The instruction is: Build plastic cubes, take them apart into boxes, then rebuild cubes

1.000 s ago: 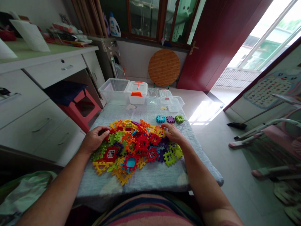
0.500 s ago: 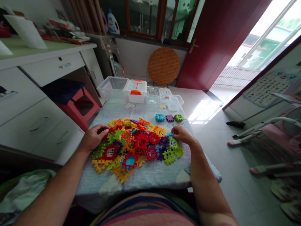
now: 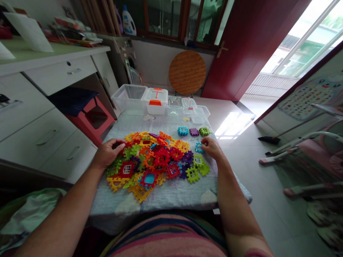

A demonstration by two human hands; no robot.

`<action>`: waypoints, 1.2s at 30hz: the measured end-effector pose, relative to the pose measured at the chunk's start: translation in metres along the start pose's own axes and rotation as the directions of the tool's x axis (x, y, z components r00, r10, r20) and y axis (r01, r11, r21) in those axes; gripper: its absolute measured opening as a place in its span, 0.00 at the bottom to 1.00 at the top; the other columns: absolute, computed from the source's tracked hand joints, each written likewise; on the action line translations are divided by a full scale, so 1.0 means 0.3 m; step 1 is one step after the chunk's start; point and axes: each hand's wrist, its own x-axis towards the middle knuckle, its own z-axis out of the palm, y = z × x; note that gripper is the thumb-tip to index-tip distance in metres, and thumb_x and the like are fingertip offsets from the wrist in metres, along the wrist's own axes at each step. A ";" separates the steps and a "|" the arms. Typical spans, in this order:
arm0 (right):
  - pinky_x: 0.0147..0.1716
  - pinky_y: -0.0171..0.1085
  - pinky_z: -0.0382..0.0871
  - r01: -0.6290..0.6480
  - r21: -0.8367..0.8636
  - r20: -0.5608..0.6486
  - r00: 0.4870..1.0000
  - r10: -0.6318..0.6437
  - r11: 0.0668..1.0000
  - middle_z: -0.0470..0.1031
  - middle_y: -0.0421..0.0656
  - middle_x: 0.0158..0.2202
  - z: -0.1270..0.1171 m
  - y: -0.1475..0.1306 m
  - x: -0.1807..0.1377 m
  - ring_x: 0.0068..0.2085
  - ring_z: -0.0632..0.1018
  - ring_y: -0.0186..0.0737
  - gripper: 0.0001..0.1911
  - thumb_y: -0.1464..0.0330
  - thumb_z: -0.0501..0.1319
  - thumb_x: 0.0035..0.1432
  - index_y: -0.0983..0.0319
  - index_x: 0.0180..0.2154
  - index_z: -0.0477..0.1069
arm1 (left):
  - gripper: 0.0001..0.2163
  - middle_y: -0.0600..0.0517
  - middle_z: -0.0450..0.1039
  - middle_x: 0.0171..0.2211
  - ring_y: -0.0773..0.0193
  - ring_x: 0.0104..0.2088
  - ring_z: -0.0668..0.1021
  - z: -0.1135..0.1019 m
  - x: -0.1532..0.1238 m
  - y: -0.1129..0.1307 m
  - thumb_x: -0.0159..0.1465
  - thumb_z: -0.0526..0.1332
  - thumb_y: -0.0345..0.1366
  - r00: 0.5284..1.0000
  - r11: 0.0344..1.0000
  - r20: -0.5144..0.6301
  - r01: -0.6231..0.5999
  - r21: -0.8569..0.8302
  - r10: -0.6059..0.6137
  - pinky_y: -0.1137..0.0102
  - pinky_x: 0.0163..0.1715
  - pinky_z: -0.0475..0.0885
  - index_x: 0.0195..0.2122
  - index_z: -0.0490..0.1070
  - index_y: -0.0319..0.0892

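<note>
A pile of colourful plastic interlocking building blocks (image 3: 160, 157), flat and notched at the edges, covers the middle of the cloth-covered table. My right hand (image 3: 213, 148) pinches a blue square block (image 3: 199, 147) with an open centre, held to the right of the pile. At the pile's left edge, my left hand (image 3: 108, 154) rests with curved fingers and a gap between thumb and forefinger; nothing shows in it. Beyond my right hand stand a blue block stack (image 3: 183, 131), a purple one (image 3: 194, 132) and a green one (image 3: 204, 131) in a row.
Along the table's far side stand a clear open bin (image 3: 130, 100), a lidded box with orange latches (image 3: 156, 101) and several smaller clear containers (image 3: 174, 103). A red stool (image 3: 93, 114) is by the left drawers. A pink-and-white chair (image 3: 311, 150) is at the right.
My right hand has moved slightly right and away from the pile, bringing the blue block clear of it. My left hand stays by the pile's left edge.
</note>
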 end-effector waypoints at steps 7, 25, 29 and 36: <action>0.47 0.43 0.68 0.353 0.017 0.179 0.919 -0.350 0.936 0.71 0.43 0.40 -0.056 -0.209 -0.098 0.42 0.73 0.41 0.09 0.67 0.63 0.54 0.59 0.40 0.73 | 0.18 0.51 0.80 0.38 0.58 0.37 0.80 -0.002 0.000 0.009 0.57 0.61 0.51 1.000 1.000 0.003 0.006 0.015 -0.006 0.68 0.40 0.75 0.40 0.77 0.43; 0.37 0.36 0.68 0.361 0.172 0.113 0.917 -0.383 0.916 0.73 0.42 0.33 0.038 -0.327 -0.283 0.35 0.74 0.37 0.08 0.67 0.58 0.63 0.59 0.37 0.76 | 0.18 0.50 0.80 0.36 0.59 0.34 0.79 -0.006 -0.008 0.034 0.56 0.60 0.50 1.000 1.000 0.011 0.013 -0.001 -0.013 0.68 0.40 0.75 0.40 0.77 0.42; 0.33 0.36 0.68 0.127 0.209 0.035 0.990 -0.137 0.970 0.73 0.39 0.28 0.039 -0.267 -0.277 0.29 0.72 0.36 0.09 0.66 0.59 0.60 0.59 0.41 0.75 | 0.18 0.50 0.80 0.37 0.58 0.35 0.79 -0.004 -0.007 0.033 0.56 0.60 0.50 1.000 1.000 0.006 0.011 -0.008 -0.011 0.68 0.41 0.74 0.39 0.77 0.42; 0.53 0.52 0.65 0.255 -0.094 -0.132 0.955 -0.266 0.962 0.69 0.50 0.47 0.040 -0.281 -0.307 0.51 0.70 0.52 0.17 0.66 0.65 0.55 0.59 0.48 0.72 | 0.17 0.50 0.80 0.39 0.58 0.37 0.79 -0.004 -0.006 0.020 0.57 0.60 0.50 1.000 1.000 0.006 0.002 0.018 -0.002 0.67 0.43 0.74 0.40 0.77 0.43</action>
